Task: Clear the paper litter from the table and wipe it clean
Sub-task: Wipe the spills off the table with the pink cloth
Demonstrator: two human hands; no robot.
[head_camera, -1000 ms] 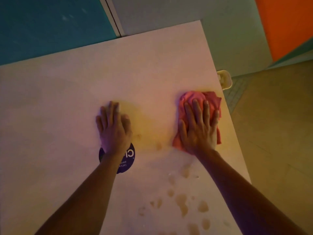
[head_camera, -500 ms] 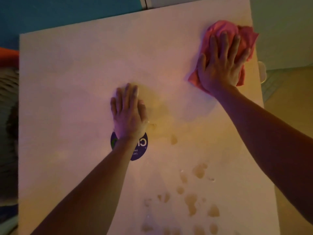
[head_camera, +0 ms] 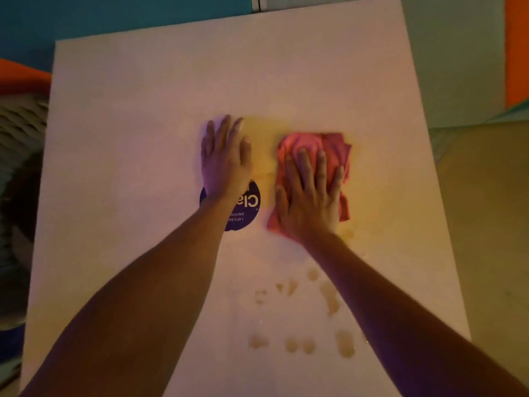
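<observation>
The pink cloth (head_camera: 315, 159) lies bunched in the middle of the white desk (head_camera: 128, 138), right of centre, and the right hand (head_camera: 310, 196) sits flat on top of it. Its grip is spread, fingers fanned and pointing to the far edge, palm pressing the near half of the cloth so that crumpled folds stick out beyond the fingertips and off to the right. The left hand (head_camera: 224, 161) lies just beside it on the left, apart from the cloth, also flat with fingers extended and close together, holding nothing. Its wrist covers part of a round purple sticker (head_camera: 246, 207) with white lettering. Both forearms reach in bare from the near edge, the right one angling in from the near right corner. A yellowish wet patch (head_camera: 263, 144) shows between the two hands. Nearer, on the right half of the desk, a scatter of tan spots (head_camera: 329, 296) marks the surface, well apart from the cloth.
</observation>
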